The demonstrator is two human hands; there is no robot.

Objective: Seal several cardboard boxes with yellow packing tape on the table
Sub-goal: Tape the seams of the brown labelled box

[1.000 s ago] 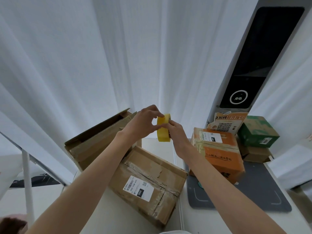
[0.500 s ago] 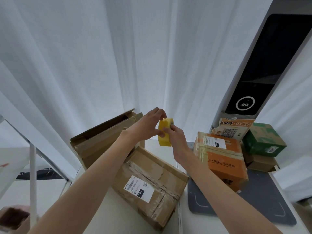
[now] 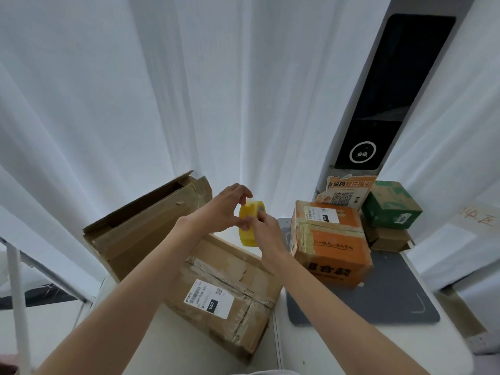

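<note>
My view cuts off both forearms at the bottom edge, and the white curtain (image 3: 135,90) behind my hands hides everything beyond the table (image 3: 151,345), so I cannot tell where its far edge runs. The large open box (image 3: 140,228), to the left of my left hand, leans with its top flap ajar; its base is hidden behind the labelled brown box (image 3: 227,290), which lies flat just below both hands, partly covered by my left forearm. To the right of my right hand stands the orange box (image 3: 328,244) on a grey mat (image 3: 389,307), with a green box (image 3: 391,205) stacked on a smaller brown box (image 3: 389,239) further right; the print on the orange one is too small for me to read. A dark panel (image 3: 392,90) rises behind them. My left hand (image 3: 220,211) reaches forward with fingers arched over the top of the yellow tape roll (image 3: 250,226) and thumb pinching its near rim; my right hand (image 3: 263,228) pinches the roll's face from the right, covering its core, so I cannot tell whether a free end is lifted. The roll is held upright in the air above the far edge of the labelled box, touching no carton. Bare tabletop lies beneath my forearms, between the labelled box and the mat.
</note>
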